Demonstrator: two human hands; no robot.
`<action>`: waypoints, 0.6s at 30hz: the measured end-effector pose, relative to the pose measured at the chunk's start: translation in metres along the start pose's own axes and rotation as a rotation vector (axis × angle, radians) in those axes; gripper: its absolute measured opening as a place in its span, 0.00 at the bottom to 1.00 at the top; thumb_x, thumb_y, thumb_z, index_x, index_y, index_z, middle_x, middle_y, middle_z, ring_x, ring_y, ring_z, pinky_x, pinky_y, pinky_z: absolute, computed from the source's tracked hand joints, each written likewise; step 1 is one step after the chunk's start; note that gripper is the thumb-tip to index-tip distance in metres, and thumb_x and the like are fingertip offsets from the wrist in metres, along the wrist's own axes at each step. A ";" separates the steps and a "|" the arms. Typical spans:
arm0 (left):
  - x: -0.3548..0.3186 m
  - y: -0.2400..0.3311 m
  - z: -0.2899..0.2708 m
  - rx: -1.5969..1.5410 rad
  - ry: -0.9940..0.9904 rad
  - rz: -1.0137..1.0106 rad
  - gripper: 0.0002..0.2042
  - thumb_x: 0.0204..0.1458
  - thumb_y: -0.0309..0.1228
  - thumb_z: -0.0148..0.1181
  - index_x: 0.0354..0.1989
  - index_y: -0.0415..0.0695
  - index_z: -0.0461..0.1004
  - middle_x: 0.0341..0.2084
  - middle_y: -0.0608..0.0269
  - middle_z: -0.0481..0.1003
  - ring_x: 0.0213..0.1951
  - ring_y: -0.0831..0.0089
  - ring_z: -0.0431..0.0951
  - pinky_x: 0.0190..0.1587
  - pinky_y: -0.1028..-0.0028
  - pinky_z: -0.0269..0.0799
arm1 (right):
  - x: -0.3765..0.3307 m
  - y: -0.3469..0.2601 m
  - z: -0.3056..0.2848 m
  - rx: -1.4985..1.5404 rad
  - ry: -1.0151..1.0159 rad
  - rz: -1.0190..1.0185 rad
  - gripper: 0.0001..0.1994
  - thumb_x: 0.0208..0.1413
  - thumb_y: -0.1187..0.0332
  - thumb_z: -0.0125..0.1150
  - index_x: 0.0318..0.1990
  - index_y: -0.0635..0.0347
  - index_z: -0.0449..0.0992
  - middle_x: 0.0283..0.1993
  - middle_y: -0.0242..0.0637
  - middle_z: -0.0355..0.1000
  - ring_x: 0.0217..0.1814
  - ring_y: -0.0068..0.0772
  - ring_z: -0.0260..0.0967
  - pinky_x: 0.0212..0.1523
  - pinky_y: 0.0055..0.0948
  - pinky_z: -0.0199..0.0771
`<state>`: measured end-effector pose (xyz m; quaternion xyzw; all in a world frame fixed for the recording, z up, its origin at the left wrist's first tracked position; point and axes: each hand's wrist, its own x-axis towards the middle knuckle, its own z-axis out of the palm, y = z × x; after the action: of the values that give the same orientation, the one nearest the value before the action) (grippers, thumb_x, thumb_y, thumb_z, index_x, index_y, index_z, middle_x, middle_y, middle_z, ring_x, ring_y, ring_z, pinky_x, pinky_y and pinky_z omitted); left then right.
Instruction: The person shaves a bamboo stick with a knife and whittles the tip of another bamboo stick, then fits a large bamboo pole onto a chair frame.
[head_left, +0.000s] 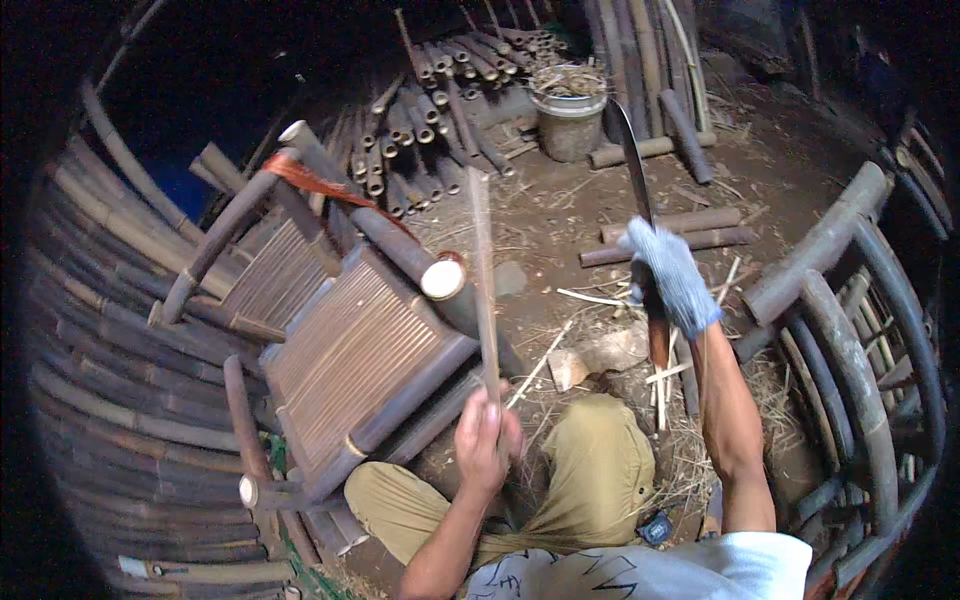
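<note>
My left hand (484, 440), bare, is closed around the lower part of a long bamboo strip (484, 260) that stands nearly upright in front of me. My right hand (672, 278), in a grey-white knit glove, grips a long knife (634, 160). Its dark, slightly curved blade points away from me, and the brown handle shows below the glove. The strip and the knife are well apart. Between my hands, a pale wooden block (602, 356) lies on the ground just beyond my knee. A bamboo chair (360, 365) with a slatted seat stands close to the left of the strip.
Cut bamboo poles (425, 120) are piled at the back. Beside them stands a bucket (568, 115) full of shavings. Two short bamboo lengths (670, 235) lie beyond my right hand. A curved bamboo frame (850, 370) rises at the right, and long poles (140, 410) line the left.
</note>
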<state>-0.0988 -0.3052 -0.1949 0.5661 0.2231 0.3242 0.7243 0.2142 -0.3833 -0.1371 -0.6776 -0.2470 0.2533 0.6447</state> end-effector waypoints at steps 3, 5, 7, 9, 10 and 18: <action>0.065 -0.005 0.010 -0.102 0.162 0.288 0.16 0.60 0.26 0.58 0.55 0.37 0.65 0.38 0.65 0.69 0.39 0.76 0.71 0.47 0.72 0.71 | -0.052 -0.004 0.034 0.282 -0.291 0.212 0.15 0.59 0.56 0.63 0.35 0.58 0.69 0.17 0.27 0.62 0.14 0.21 0.62 0.16 0.27 0.68; 0.090 -0.003 0.022 -0.013 0.213 0.484 0.13 0.57 0.23 0.62 0.48 0.40 0.67 0.39 0.66 0.70 0.41 0.78 0.71 0.48 0.75 0.69 | -0.072 -0.011 0.058 0.327 -0.375 0.251 0.14 0.59 0.57 0.64 0.32 0.55 0.68 0.18 0.26 0.62 0.14 0.20 0.62 0.16 0.26 0.68; 0.097 -0.004 0.037 0.027 0.206 0.511 0.10 0.55 0.22 0.63 0.42 0.42 0.68 0.38 0.66 0.70 0.41 0.78 0.71 0.47 0.76 0.69 | -0.077 -0.017 0.075 0.291 -0.363 0.327 0.15 0.60 0.57 0.63 0.28 0.54 0.67 0.18 0.26 0.63 0.15 0.21 0.63 0.16 0.26 0.68; 0.093 -0.005 0.048 0.183 0.161 0.555 0.12 0.52 0.22 0.65 0.42 0.39 0.70 0.40 0.60 0.73 0.44 0.75 0.73 0.50 0.73 0.71 | -0.070 -0.018 0.083 0.344 -0.274 0.172 0.13 0.60 0.57 0.63 0.32 0.56 0.71 0.18 0.26 0.64 0.16 0.21 0.63 0.16 0.25 0.66; 0.086 -0.006 0.052 0.262 0.104 0.602 0.12 0.52 0.22 0.66 0.42 0.39 0.71 0.41 0.59 0.74 0.45 0.75 0.73 0.50 0.73 0.71 | -0.065 -0.017 0.084 0.401 -0.260 0.169 0.13 0.60 0.57 0.63 0.39 0.59 0.74 0.18 0.25 0.63 0.16 0.20 0.61 0.17 0.24 0.65; 0.032 0.027 -0.010 -0.042 -0.539 -0.387 0.21 0.65 0.34 0.52 0.63 0.35 0.66 0.36 0.61 0.76 0.28 0.76 0.76 0.31 0.76 0.74 | -0.023 -0.006 0.048 0.172 -0.129 0.083 0.11 0.60 0.62 0.62 0.35 0.62 0.73 0.18 0.32 0.65 0.18 0.30 0.66 0.22 0.34 0.71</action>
<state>-0.0897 -0.2718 -0.1702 0.5636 0.1198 0.0238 0.8170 0.1648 -0.3623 -0.1330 -0.6116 -0.2372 0.3432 0.6723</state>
